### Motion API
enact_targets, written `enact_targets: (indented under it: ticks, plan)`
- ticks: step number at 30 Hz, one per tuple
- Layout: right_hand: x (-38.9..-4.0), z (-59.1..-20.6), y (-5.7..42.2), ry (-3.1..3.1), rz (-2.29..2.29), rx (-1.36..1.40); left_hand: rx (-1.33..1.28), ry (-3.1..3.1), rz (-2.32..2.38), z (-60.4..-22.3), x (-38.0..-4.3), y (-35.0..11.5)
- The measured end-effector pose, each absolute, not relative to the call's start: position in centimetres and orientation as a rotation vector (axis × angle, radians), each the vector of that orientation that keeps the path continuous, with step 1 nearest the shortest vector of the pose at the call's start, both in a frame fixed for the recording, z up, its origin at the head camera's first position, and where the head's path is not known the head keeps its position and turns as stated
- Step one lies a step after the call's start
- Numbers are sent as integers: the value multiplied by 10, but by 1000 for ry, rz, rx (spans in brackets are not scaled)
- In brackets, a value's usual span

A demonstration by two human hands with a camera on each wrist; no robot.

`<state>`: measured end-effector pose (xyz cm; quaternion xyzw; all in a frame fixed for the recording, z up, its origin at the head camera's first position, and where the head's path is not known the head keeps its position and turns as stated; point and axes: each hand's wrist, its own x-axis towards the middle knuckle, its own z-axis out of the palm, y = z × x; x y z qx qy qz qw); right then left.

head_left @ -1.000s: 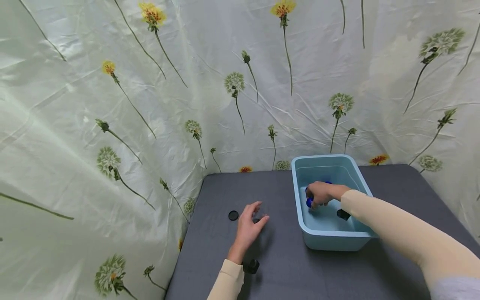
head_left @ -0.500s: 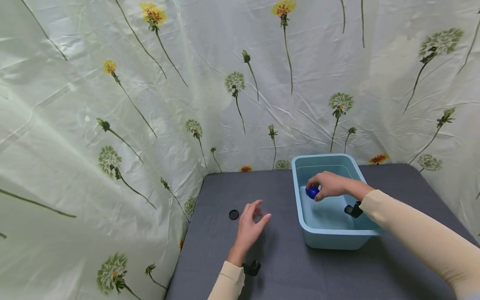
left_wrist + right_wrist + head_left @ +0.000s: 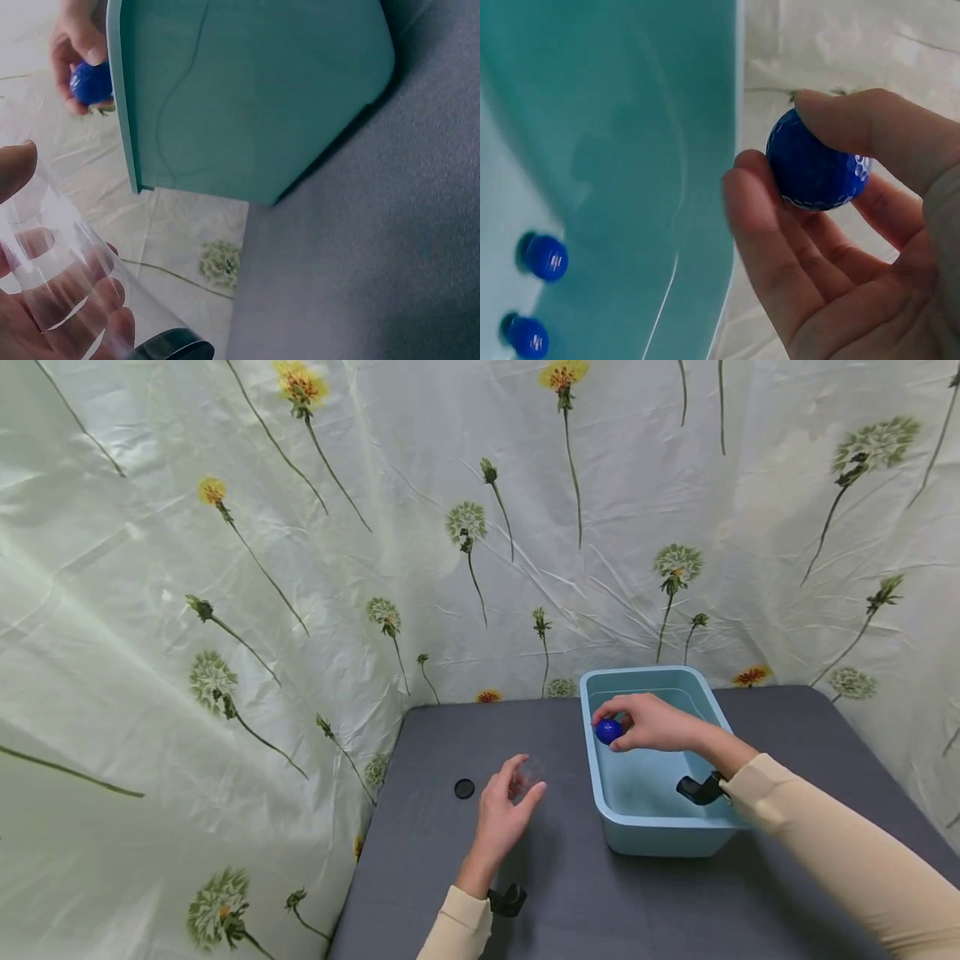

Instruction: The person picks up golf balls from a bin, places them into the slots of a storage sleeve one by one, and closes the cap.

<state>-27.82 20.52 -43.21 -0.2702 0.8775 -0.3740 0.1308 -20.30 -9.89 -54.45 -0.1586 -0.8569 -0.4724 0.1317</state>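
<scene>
My right hand [image 3: 654,723] pinches a blue golf ball [image 3: 608,732] between thumb and fingers, over the left side of the light blue bin [image 3: 670,822]. Dimples show on the ball in the right wrist view. My left hand [image 3: 498,810] stands left of the bin and grips a clear cylindrical container [image 3: 71,225] with a black base [image 3: 176,346]. The container is nearly invisible in the head view. Two more blue golf balls [image 3: 547,257] lie in the bin, seen in the right wrist view.
A round black lid [image 3: 464,788] lies flat on the dark grey table [image 3: 435,877], left of my left hand. Behind the table hangs a white curtain [image 3: 420,527] with dandelion prints. Wrist cameras sit on both forearms.
My right hand has risen from the bin's floor with the blue golf ball and shifted slightly left, toward the bin's left rim. The left hand has moved only a little, rising slightly.
</scene>
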Motion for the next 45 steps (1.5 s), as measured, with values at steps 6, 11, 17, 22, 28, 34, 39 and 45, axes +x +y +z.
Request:
enact_targets:
  ticks: [6, 11, 17, 22, 28, 34, 39, 45]
  plan:
    - [-267, -430, 189, 2507, -1189, -856, -474, -2482, -1394, -538, -200, -92]
    - [-259, -430, 176, 2467, -1240, -884, -494, -2480, -1411, -534, -197, -86]
    - [-252, -435, 165, 2432, -1255, -936, -522, -2489, -1413, -530, -192, -82]
    - [-248, -440, 160, 2394, -1269, -931, -573, -2493, -1412, -528, -190, -80]
    - [-245, -448, 155, 2373, -1275, -921, -599, -2523, -1413, -529, -188, -79]
    - [-242, -447, 152, 2382, -1269, -924, -596, -2543, -1395, -531, -188, -79]
    - [-242, -445, 150, 2392, -1256, -946, -590, -2536, -1389, -530, -188, -79]
    - [-242, -446, 149, 2381, -1237, -958, -574, -2554, -1375, -529, -186, -78]
